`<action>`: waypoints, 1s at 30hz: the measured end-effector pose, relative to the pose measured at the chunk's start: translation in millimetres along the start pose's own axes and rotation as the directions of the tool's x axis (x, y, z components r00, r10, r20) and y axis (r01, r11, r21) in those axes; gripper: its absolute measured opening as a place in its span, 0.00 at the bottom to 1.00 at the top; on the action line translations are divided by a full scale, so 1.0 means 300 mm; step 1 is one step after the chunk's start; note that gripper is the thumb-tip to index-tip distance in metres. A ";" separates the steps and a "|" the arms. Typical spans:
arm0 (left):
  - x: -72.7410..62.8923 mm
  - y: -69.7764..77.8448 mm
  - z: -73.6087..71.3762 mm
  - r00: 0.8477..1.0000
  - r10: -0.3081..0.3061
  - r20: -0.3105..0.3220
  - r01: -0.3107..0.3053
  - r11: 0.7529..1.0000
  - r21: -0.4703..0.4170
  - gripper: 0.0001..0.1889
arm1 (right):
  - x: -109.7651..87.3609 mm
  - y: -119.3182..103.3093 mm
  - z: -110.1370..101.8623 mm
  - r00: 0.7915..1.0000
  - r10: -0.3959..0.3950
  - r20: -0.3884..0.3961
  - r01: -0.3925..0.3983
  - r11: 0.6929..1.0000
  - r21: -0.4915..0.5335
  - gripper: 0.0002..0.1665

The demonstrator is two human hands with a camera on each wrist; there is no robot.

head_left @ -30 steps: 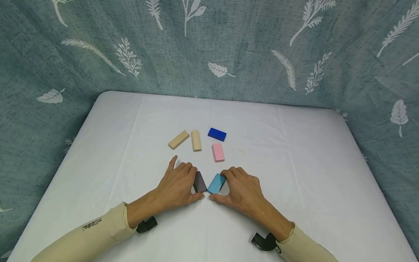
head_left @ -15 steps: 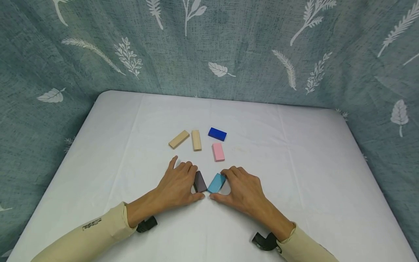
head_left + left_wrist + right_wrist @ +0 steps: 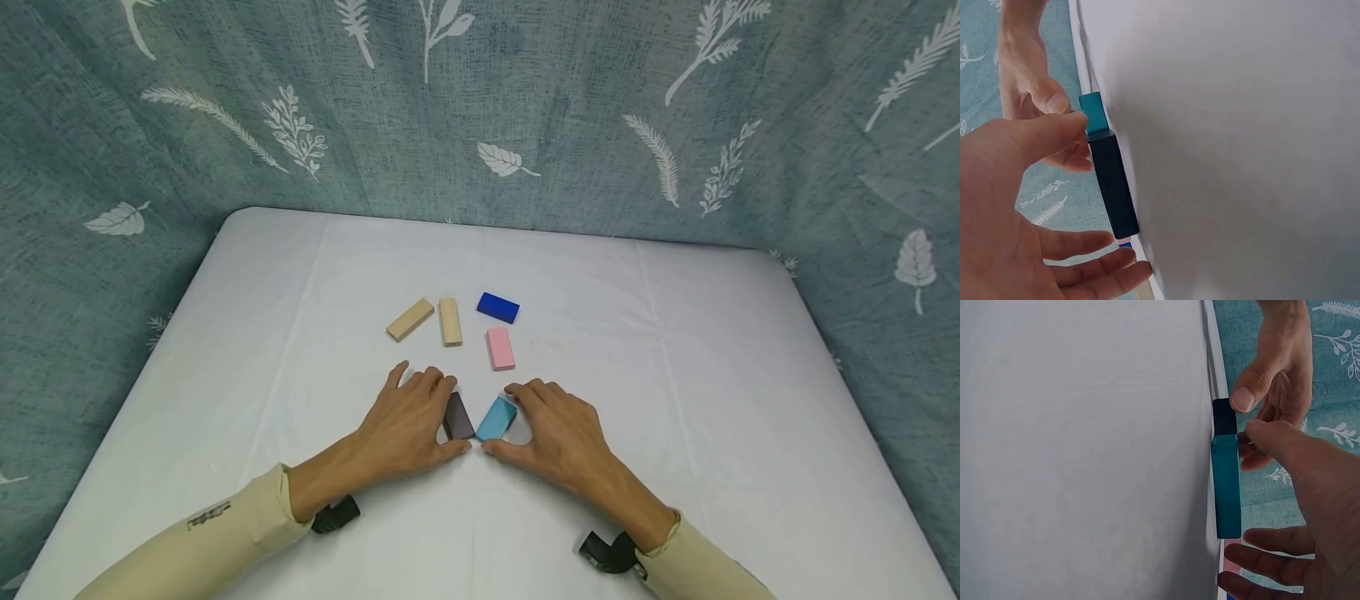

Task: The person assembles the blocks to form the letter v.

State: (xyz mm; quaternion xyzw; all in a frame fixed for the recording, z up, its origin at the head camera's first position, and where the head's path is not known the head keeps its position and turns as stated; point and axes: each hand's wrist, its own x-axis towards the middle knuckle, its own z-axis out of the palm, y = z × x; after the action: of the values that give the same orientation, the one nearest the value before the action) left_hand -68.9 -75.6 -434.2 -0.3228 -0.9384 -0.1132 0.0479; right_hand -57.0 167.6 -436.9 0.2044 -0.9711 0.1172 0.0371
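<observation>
In the head view, a dark grey block and a light blue block lie on the white table in a V, their near corners meeting. My left hand surrounds the dark block, thumb by its near end and fingertips by its far end. Around the light blue block my right hand is spread the same way. In the right wrist view, a narrow gap separates the fingertips from the light blue block. The left wrist view has the fingers fairly straight beside the dark block.
Beyond the hands lie two plain wooden blocks, one slanted and one lengthwise. A pink block and a dark blue block sit to their right. A patterned green-blue curtain hangs behind the table.
Both hands' fingertips have spread slightly away from the far ends of the two blocks, and the thumbs have shifted a little to the right. The blocks have stayed in place.
</observation>
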 end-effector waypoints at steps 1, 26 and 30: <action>0.000 0.000 0.000 1.000 0.000 -0.001 0.000 1.000 -0.001 0.40 | 0.000 0.001 0.000 1.000 0.000 -0.001 0.000 1.000 0.003 0.46; -0.007 -0.004 -0.010 1.000 -0.015 0.019 0.017 0.994 -0.109 0.45 | 0.006 0.022 -0.022 1.000 0.011 0.002 -0.011 0.994 0.108 0.54; -0.008 -0.002 -0.015 0.999 -0.015 0.043 0.021 0.991 -0.134 0.47 | 0.008 0.028 -0.027 1.000 0.009 -0.002 -0.008 0.992 0.127 0.55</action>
State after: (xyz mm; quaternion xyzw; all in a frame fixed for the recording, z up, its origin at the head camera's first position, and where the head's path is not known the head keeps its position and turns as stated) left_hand -67.2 -78.6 -430.5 -0.3190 -0.9324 -0.1699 0.0050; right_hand -62.4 176.0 -430.4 0.2020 -0.9626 0.1789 0.0247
